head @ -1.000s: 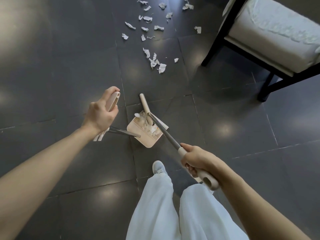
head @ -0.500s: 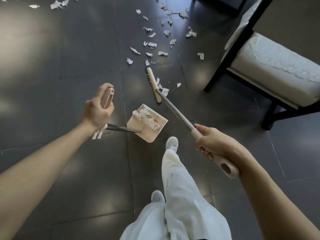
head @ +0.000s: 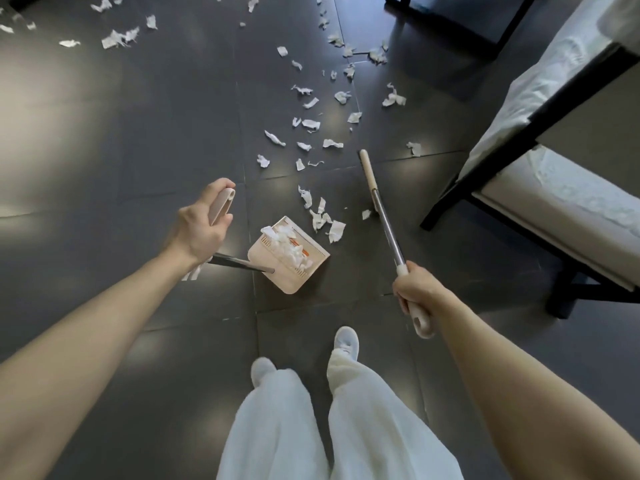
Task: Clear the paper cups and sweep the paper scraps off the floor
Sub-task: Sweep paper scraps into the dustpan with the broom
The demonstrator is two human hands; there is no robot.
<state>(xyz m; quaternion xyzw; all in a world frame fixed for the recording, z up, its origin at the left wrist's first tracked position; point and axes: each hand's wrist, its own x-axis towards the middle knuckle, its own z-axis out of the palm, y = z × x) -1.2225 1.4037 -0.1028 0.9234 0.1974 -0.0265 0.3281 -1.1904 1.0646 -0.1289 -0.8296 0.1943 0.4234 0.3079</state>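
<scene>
A dark tiled floor (head: 121, 150) is strewn with paper scraps (head: 323, 218). The broom (head: 388, 230) is clamped in the right hand (head: 417, 292), its long axis running forward and slightly left. Its head seems set just right of the nearest scraps, which lie between it and the dustpan (head: 291, 261). The dustpan's handle is gripped by the left hand (head: 201, 230), so a leftward sweep is called for.
</scene>
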